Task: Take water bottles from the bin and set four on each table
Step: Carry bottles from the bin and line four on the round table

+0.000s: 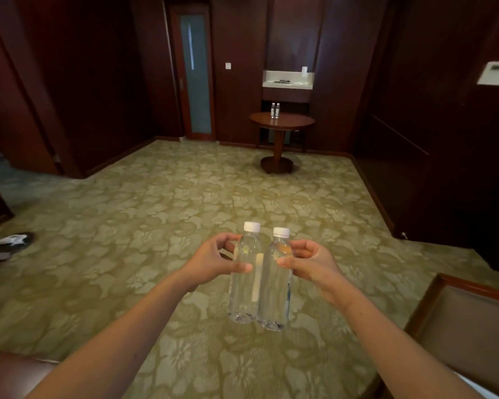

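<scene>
I have one water bottle (244, 283) clamped in my left hand (213, 260) and a second water bottle (274, 289) clamped in my right hand (308, 263). On each, the thumb lies across the front and the fingers curl round behind, just below the shoulder. Both bottles hang upright with their white caps up, touching side by side in the lower centre of the frame, above the carpet (156, 211). The bin is not in view.

I judge the step in hand to be the carry to the round bench (297, 122) in the upper centre-right of the frame. A standing pair (274, 110) of bottles waits there near the back edge, so these two would complete its four.

To do it well, I would keep both bottles vertical on the walk and separate them before the bench. I would set them down one at a time just beside the standing pair without touching it. Each base should sit flat before I loosen that grip. The top rests on a single pedestal, so I would place the bottles gently.

The bench top is dark polished wood. The carpet is green-gold with a leaf pattern, and the walls are dark wood panelling. A narrow door (196, 73) with a frosted pane stands in the upper centre. Behind the bench a white counter niche (287, 80) holds small items, possibly a cup, though they are too small to tell. The corner of an upholstered chair (467, 321) shows at the lower right.
</scene>
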`<action>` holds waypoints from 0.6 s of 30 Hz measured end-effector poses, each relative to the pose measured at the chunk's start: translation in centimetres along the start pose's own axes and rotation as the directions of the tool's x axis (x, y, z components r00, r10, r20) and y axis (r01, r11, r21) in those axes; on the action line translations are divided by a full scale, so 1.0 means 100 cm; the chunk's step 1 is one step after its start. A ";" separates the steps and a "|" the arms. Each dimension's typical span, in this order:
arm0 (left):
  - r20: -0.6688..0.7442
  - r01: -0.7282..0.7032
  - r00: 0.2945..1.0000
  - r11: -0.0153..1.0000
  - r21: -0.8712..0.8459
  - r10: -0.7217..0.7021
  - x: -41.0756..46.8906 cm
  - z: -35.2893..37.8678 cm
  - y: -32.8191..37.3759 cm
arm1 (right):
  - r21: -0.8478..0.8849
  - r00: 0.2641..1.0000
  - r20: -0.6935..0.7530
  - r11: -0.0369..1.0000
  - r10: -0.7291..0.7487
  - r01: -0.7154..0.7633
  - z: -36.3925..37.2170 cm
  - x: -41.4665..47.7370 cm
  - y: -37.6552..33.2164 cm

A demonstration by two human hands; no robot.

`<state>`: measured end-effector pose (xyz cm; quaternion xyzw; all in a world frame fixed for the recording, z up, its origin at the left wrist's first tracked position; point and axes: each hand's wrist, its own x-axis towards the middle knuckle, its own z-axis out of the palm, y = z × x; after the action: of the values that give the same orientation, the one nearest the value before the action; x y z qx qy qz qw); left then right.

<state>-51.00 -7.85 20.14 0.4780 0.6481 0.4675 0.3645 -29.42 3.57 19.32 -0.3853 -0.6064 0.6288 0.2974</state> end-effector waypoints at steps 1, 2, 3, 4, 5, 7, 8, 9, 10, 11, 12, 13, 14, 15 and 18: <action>-0.007 0.003 1.000 1.000 -0.005 -0.003 0.012 -0.002 -0.002 | 0.002 1.000 0.006 1.000 0.002 -0.002 0.000 0.014 0.000; -0.011 0.005 1.000 1.000 -0.006 -0.005 0.024 -0.005 -0.004 | 0.002 1.000 0.011 1.000 0.003 -0.003 -0.001 0.029 0.001; -0.014 0.007 1.000 1.000 -0.005 -0.008 0.037 -0.006 -0.006 | -0.001 1.000 0.015 1.000 0.002 -0.002 -0.002 0.044 0.001; -0.019 0.010 1.000 1.000 -0.004 -0.010 0.051 -0.008 -0.007 | 0.000 1.000 0.019 1.000 -0.001 0.001 -0.003 0.060 0.001; -0.027 0.012 1.000 1.000 -0.003 -0.012 0.068 -0.010 -0.009 | 0.005 1.000 0.023 1.000 -0.004 0.004 -0.006 0.079 0.001; -0.041 0.017 0.999 1.000 0.002 -0.017 0.108 -0.013 -0.012 | 0.010 0.999 0.035 1.000 -0.014 0.013 -0.012 0.121 -0.001; -0.045 0.017 0.999 1.000 0.005 -0.017 0.130 -0.015 -0.012 | 0.006 0.999 0.042 1.000 -0.019 0.019 -0.016 0.143 -0.003; -0.049 0.015 0.999 1.000 0.007 -0.015 0.153 -0.016 -0.012 | 0.003 0.999 0.047 1.000 -0.025 0.025 -0.022 0.166 -0.007; -0.053 0.013 0.999 1.000 0.008 -0.013 0.177 -0.017 -0.010 | 0.001 0.998 0.051 1.000 -0.030 0.030 -0.028 0.190 -0.011; -0.058 0.014 0.998 1.000 0.008 -0.013 0.202 -0.018 -0.007 | -0.003 0.998 0.054 0.999 -0.034 0.034 -0.036 0.213 -0.017; -0.064 0.015 0.998 1.000 0.004 -0.015 0.226 -0.019 -0.003 | -0.009 0.998 0.059 0.999 -0.038 0.038 -0.043 0.237 -0.024; -0.066 0.013 0.998 1.000 -0.003 -0.013 0.250 -0.018 0.002 | -0.016 0.997 0.064 0.999 -0.044 0.045 -0.052 0.260 -0.030; -0.066 0.010 0.998 1.000 -0.010 -0.011 0.273 -0.017 0.006 | -0.023 0.996 0.069 0.998 -0.051 0.052 -0.060 0.283 -0.036; -0.067 0.008 0.998 1.000 -0.015 -0.009 0.296 -0.017 0.008 | -0.028 0.996 0.074 0.998 -0.055 0.057 -0.067 0.305 -0.042; -0.082 0.014 0.997 1.000 -0.012 -0.015 0.357 -0.016 0.010 | -0.040 0.995 0.082 0.997 -0.058 0.061 -0.085 0.364 -0.053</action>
<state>-62.11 26.12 20.67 0.4518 0.6632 0.4877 0.3437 -41.87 39.16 20.32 -0.3476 -0.6422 0.6217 0.2833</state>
